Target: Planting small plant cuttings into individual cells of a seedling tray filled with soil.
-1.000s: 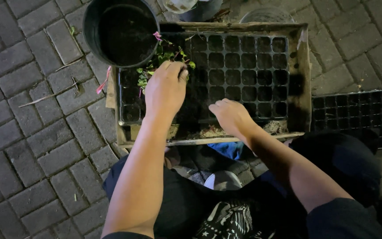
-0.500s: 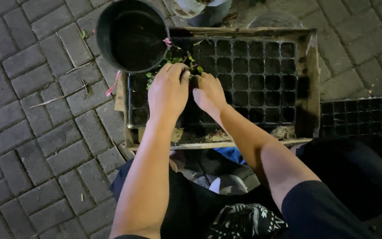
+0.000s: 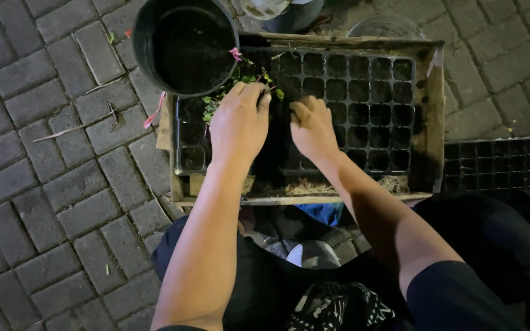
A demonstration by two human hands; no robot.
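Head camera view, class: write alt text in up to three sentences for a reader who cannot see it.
A person's left hand and right hand press down into a black seedling tray set in a wooden box, beside small green cuttings. A black pot of soil stands at the box's far left corner, on grey paving.

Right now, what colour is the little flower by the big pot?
Pink. The little flower sits above green leaves beside the black pot, seen in the head view.

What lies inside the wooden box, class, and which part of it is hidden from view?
Inside the wooden box sits a black seedling tray, with small green plants at its far left corner. The left hand and right hand cover the cells beneath them.
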